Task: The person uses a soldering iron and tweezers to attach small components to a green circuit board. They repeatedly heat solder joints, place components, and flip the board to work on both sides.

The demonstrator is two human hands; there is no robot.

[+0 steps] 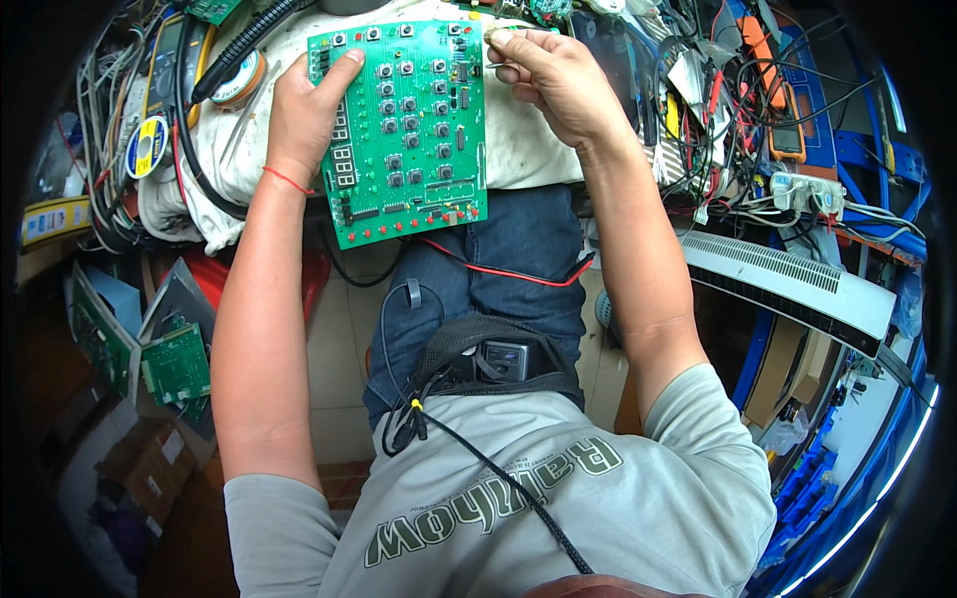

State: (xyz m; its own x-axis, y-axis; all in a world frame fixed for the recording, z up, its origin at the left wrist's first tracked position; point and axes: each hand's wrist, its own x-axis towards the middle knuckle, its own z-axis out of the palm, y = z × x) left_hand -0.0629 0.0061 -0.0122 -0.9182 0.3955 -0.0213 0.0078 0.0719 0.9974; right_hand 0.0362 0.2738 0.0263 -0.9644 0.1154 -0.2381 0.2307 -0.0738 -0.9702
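A large green circuit board (414, 149) with rows of push buttons, digit displays and red parts along its lower edge is held tilted above my lap. My left hand (311, 112) grips its left edge, thumb on the front face and fingers hidden behind. Close to the board's upper right corner, my right hand (563, 85) is closed in a pinch. Something small and thin shows at its fingertips, too small to name. A red and black cable (513, 276) hangs below the board.
A white cloth (533, 149) covers the bench edge. Solder spools (147, 148), a black hose (239, 60) and a yellow-edged multimeter (169, 65) lie at left. Tangled wires and an orange meter (788, 135) crowd the right. More circuit boards (176, 364) stand at lower left.
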